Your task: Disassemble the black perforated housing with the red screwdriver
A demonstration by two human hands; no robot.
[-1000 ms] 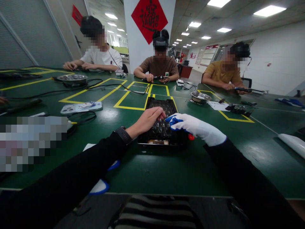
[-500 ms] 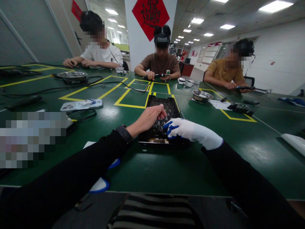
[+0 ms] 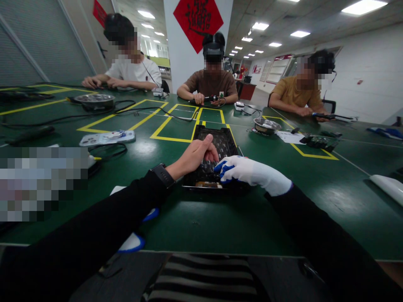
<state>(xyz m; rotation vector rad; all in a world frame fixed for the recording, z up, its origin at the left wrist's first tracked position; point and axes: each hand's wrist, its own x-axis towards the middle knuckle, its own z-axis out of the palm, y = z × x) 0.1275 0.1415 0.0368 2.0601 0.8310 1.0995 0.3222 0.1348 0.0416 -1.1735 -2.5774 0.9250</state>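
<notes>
In front of me on the green table lies a black open tray (image 3: 217,135) with many small shiny pieces inside, too small to name. A brown and silver strip (image 3: 208,184) shows at its near end. My left hand (image 3: 199,154), bare with a black watch at the wrist, reaches over the tray's left side. Its fingers curl down among the pieces, the thumb raised; what they hold, if anything, is hidden. My right hand (image 3: 241,171) wears a white glove with blue fingertips. Those fingers are bent together inside the tray's right side, their tips partly hidden.
A white and blue glove (image 3: 132,243) lies by the near edge under my left sleeve. A phone in a patterned case (image 3: 107,138) and cables sit left. Metal bowls (image 3: 267,125) and small dark parts (image 3: 319,142) stand farther off. Three people sit across the table.
My left hand's fingers have curled further down into the tray, and its thumb now stands apart from them. My right hand has barely moved.
</notes>
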